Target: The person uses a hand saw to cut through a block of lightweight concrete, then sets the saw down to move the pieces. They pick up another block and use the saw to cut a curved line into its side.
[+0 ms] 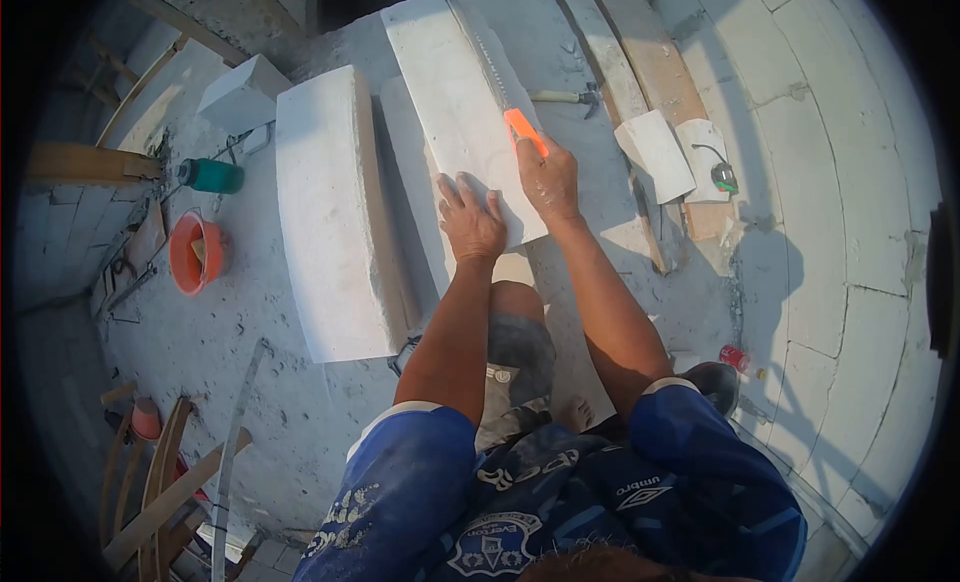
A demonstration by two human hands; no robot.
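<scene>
A long white block (440, 92) lies in front of me, pale and smooth on top. My left hand (472, 222) rests on its near end, palm down with fingers spread. My right hand (550, 182) is wrapped round the orange handle of a handsaw (521, 128). The toothed blade runs away from me along the block's right side, up to the top edge of the view. Just right of the blade, a hammer (560, 97) lies on the dusty floor.
Another long white block (325, 212) lies to the left, near a smaller block (244, 94). Further left are a green bottle (212, 176) and an orange bucket (190, 267). Planks (655, 57), white offcuts (655, 157) and a tape measure (723, 177) lie beside the right-hand block wall (840, 182).
</scene>
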